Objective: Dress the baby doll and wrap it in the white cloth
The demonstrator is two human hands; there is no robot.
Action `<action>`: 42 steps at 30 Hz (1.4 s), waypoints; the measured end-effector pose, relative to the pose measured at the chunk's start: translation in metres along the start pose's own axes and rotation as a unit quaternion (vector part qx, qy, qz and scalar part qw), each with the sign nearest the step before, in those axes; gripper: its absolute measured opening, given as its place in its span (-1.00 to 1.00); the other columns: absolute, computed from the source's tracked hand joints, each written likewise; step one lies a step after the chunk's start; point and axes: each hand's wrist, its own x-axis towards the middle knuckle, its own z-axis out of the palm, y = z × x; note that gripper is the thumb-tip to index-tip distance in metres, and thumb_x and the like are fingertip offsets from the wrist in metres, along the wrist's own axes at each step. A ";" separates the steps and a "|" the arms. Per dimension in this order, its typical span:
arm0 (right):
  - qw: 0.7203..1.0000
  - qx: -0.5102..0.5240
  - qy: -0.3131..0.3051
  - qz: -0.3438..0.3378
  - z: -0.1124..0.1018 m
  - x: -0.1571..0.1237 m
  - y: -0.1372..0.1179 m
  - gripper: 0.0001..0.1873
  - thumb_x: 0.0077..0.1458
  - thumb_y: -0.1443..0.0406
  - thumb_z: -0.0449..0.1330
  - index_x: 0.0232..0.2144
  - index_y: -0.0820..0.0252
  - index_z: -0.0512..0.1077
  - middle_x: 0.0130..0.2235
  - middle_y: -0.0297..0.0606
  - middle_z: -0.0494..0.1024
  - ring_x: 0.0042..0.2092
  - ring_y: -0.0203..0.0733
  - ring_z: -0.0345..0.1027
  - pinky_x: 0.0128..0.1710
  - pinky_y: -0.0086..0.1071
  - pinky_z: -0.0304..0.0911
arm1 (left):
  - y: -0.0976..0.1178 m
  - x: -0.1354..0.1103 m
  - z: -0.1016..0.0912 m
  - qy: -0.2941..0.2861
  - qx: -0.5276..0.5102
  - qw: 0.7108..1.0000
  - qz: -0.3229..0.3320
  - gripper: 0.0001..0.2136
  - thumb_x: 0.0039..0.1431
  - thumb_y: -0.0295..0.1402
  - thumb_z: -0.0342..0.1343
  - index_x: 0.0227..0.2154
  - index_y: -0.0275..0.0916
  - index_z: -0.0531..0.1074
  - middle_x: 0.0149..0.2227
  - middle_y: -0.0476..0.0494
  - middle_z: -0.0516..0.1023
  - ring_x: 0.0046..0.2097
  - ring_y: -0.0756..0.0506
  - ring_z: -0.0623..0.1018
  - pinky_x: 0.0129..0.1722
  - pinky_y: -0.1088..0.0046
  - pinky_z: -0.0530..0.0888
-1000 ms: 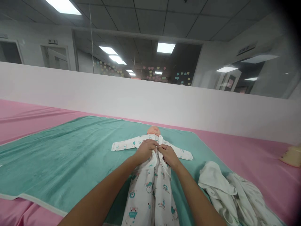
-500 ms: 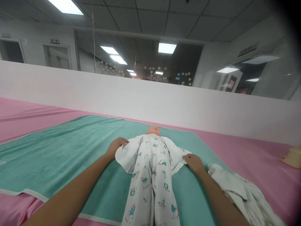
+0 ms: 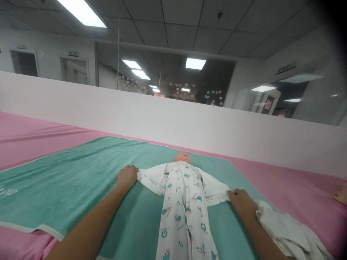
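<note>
A long white ceiling light (image 3: 82, 12) shines very brightly at the upper left, but the grey tiled ceiling (image 3: 181, 32) looks dim. Faint shadows lie on the big green cloth (image 3: 81, 173). The upper right corner is black and fuzzy.

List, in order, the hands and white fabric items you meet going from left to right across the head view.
Left hand → patterned white baby clothes → right hand → crumpled white cloth.
</note>
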 end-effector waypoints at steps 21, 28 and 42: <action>0.872 -0.093 -0.191 -0.441 0.032 -0.020 -0.291 -0.74 -0.24 0.30 0.18 -0.39 0.27 0.47 -0.20 -0.03 0.48 -0.21 0.01 0.34 -0.31 -0.29 0.19 | 0.031 0.006 0.023 -0.019 -0.021 0.999 0.036 -0.70 0.10 -0.13 -0.06 -0.24 -0.24 0.30 -0.15 -0.24 0.42 -0.04 -0.25 0.36 -0.16 0.27 0.28; 0.838 -0.056 -0.298 -0.453 0.036 0.003 -0.300 -0.62 -0.34 0.30 0.23 -0.31 0.02 0.48 -0.27 -0.36 0.53 -0.33 -0.20 0.37 -0.42 -0.44 0.18 | 0.027 0.006 0.030 -0.012 -0.017 0.998 0.056 -0.66 0.13 -0.09 -0.11 -0.24 -0.26 0.33 -0.16 -0.25 0.41 -0.08 -0.25 0.36 -0.18 0.26 0.28; 0.831 -0.086 -0.273 -0.477 0.047 0.000 -0.299 -0.52 -0.25 0.09 0.23 -0.18 0.04 0.43 -0.11 -0.22 0.48 -0.10 0.02 0.33 -0.17 -0.22 0.18 | 0.016 0.010 0.028 -0.023 0.019 0.993 0.115 -0.63 0.12 -0.02 -0.10 -0.30 -0.23 0.35 -0.17 -0.24 0.40 -0.09 -0.25 0.36 -0.19 0.27 0.27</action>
